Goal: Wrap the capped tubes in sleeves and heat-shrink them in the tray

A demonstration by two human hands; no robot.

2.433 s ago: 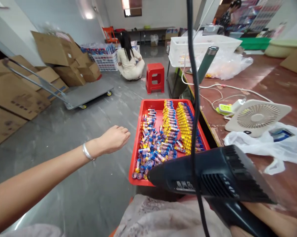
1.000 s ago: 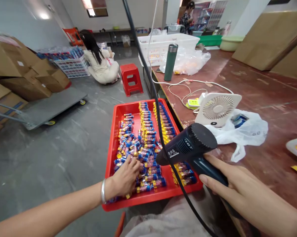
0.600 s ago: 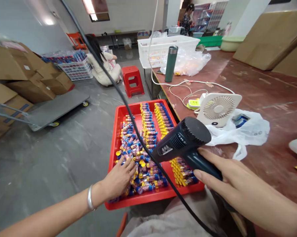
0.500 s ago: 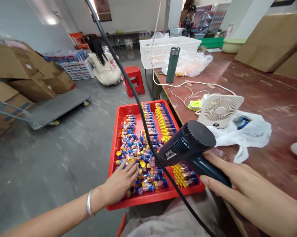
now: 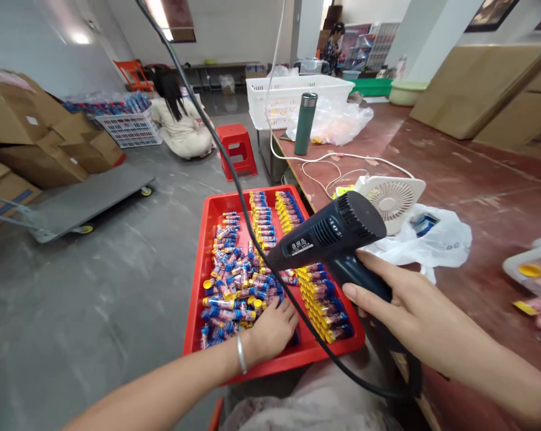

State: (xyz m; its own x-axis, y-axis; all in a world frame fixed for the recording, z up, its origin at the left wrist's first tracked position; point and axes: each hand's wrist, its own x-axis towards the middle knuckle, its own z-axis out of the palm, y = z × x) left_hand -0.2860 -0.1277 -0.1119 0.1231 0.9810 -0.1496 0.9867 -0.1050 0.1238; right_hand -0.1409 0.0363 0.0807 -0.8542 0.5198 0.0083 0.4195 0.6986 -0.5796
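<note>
"Right hand [image 5: 400,305], state?"

"Wrapped around the handle of one dark blue hand dryer [image 5: 328,233]; nozzle aimed leftward above the tray. Attached notes: one black cord [image 5: 234,173], hanging across the view in front of the tray and curving below that hand."

"Left hand [image 5: 274,328]?"

"Palm down at the near side of the tray, fingers bent among small tubes. Whether a tube is gripped, cannot tell. Silver bracelet [image 5: 241,353] at the wrist."

"Tray, and contents?"

"One red tray [image 5: 199,263], rectangular, beside the table edge. Loose tubes [image 5: 234,269], blue and yellow ends, heaped at left and lying in mixed directions. Middle row [image 5: 263,221], tubes laid side by side, running toward the far end. Right row [image 5: 324,305], stacked several high, yellow ends facing left."

"Table, itemised?"

"Red-brown table [image 5: 490,203], bearing: white fan [image 5: 393,200], partly behind the dryer; white plastic bag [image 5: 450,239], just beside the fan; green flask [image 5: 305,124], upright; white crate [image 5: 259,99], behind the flask."

"Floor?"

"Red stool [image 5: 236,134], beyond the tray; flat trolley [image 5: 94,191], at left; one seated person [image 5: 184,129] in pale clothing, back turned."
</note>
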